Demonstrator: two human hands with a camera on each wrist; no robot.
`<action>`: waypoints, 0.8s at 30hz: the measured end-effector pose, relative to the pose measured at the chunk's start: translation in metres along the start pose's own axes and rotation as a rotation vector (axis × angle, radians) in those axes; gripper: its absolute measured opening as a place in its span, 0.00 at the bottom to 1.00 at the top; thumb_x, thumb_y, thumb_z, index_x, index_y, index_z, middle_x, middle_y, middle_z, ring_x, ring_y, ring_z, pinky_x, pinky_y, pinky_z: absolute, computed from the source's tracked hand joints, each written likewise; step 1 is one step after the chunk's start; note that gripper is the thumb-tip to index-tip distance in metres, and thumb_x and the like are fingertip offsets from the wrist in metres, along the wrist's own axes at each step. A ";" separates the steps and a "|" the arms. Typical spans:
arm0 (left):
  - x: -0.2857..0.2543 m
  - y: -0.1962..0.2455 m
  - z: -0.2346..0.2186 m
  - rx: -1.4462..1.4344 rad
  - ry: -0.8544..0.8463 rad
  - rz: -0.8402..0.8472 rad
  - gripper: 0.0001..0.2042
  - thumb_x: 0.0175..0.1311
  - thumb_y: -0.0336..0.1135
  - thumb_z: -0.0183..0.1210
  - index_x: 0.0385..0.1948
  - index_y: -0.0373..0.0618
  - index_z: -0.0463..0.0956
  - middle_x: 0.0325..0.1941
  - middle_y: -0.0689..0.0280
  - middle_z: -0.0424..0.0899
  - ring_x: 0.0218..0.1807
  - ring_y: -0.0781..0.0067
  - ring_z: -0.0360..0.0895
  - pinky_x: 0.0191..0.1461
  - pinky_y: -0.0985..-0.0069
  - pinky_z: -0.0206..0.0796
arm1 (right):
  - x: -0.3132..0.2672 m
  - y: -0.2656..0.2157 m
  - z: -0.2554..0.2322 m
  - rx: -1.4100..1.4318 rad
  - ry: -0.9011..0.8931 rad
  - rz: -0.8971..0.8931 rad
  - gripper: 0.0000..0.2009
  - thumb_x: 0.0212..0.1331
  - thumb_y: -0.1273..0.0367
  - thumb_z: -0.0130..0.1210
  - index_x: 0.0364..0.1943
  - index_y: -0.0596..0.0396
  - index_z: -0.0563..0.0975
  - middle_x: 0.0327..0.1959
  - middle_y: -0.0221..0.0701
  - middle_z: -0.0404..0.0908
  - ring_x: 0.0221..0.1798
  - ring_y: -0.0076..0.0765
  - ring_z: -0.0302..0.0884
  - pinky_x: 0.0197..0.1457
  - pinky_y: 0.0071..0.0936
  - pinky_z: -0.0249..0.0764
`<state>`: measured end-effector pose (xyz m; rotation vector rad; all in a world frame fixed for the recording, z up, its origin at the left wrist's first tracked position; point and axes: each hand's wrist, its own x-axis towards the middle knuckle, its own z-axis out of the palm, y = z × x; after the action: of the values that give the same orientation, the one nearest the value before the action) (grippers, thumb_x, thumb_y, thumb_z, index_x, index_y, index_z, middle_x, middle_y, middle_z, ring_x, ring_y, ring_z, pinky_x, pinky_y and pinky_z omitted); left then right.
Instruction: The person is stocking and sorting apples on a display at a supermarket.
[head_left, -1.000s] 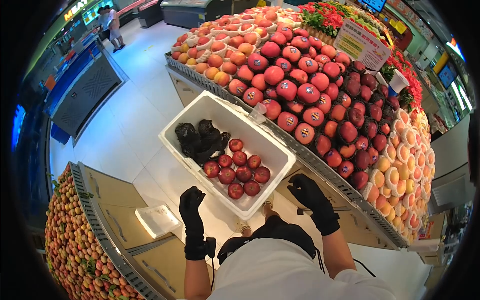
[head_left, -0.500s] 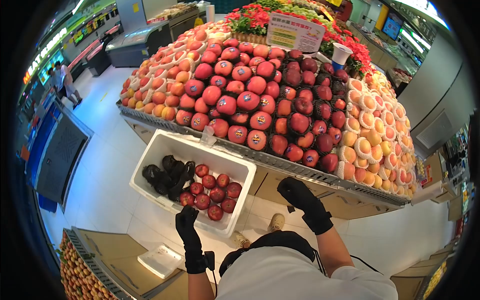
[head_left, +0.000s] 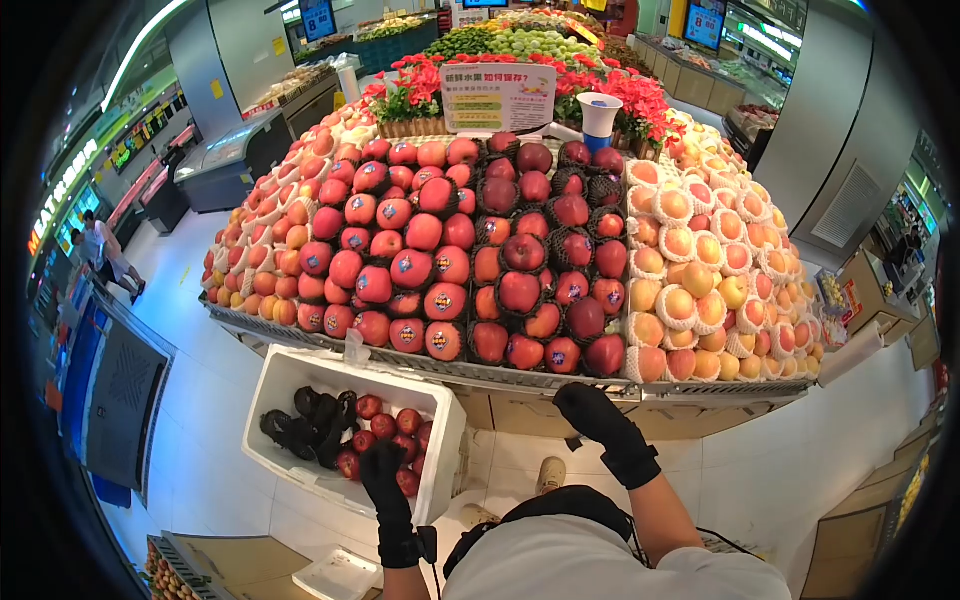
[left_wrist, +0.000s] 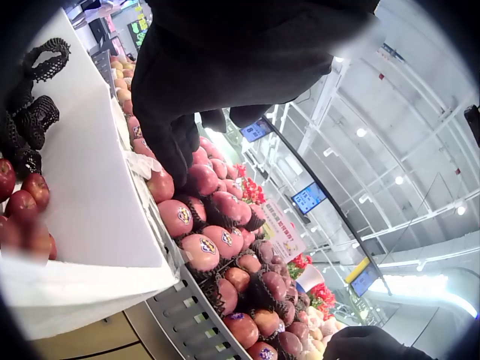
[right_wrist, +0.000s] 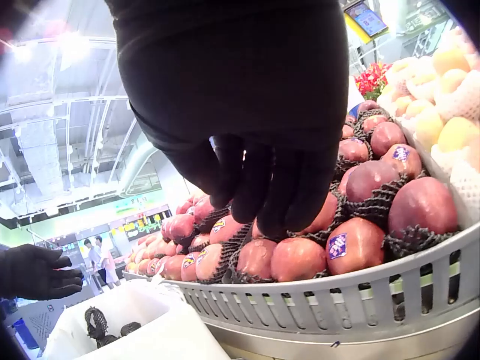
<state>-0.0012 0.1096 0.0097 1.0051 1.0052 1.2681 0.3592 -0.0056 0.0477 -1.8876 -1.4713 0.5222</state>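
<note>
My left hand, in a black glove, hangs loosely curled with nothing in it; in the head view it overlaps the near end of a white foam box. Inside that box lie several red apples and a heap of black foam netting. My right hand, gloved too, holds nothing and is near the front edge of the fruit stand. In the right wrist view its fingers droop in front of netted apples, behind the slatted grey rail.
Rows of red apples fill the stand's middle. Pale fruit in white nets lies on the right, more peach-toned fruit on the left. A sign, a blue-white cup and red flowers stand behind. A white tray sits low at left.
The view has swung right, so the stand now faces me squarely and the box sits farther left. My left hand now overlaps the apples in the box. Both hands remain without anything held.
</note>
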 end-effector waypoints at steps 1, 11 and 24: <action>0.002 -0.005 0.008 -0.031 -0.032 -0.015 0.12 0.67 0.37 0.58 0.43 0.39 0.73 0.41 0.63 0.77 0.45 0.72 0.76 0.55 0.70 0.73 | 0.001 0.003 -0.007 0.028 0.020 0.006 0.08 0.61 0.67 0.55 0.38 0.57 0.79 0.34 0.45 0.81 0.39 0.53 0.80 0.44 0.42 0.75; -0.010 -0.008 0.126 0.019 -0.102 -0.002 0.10 0.64 0.31 0.58 0.43 0.39 0.72 0.44 0.62 0.74 0.48 0.70 0.75 0.58 0.68 0.74 | 0.009 0.082 -0.077 0.162 0.163 0.029 0.07 0.61 0.67 0.57 0.36 0.56 0.80 0.33 0.43 0.82 0.38 0.51 0.81 0.41 0.40 0.75; -0.021 -0.030 0.209 0.145 -0.117 -0.092 0.12 0.66 0.33 0.58 0.45 0.36 0.75 0.42 0.61 0.78 0.47 0.70 0.77 0.55 0.70 0.73 | 0.017 0.122 -0.124 0.170 0.198 0.072 0.08 0.56 0.68 0.59 0.26 0.59 0.75 0.22 0.41 0.76 0.26 0.44 0.76 0.33 0.36 0.72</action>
<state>0.2071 0.0809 0.0362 1.1180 1.0516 1.0613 0.5304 -0.0378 0.0472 -1.8070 -1.1968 0.4639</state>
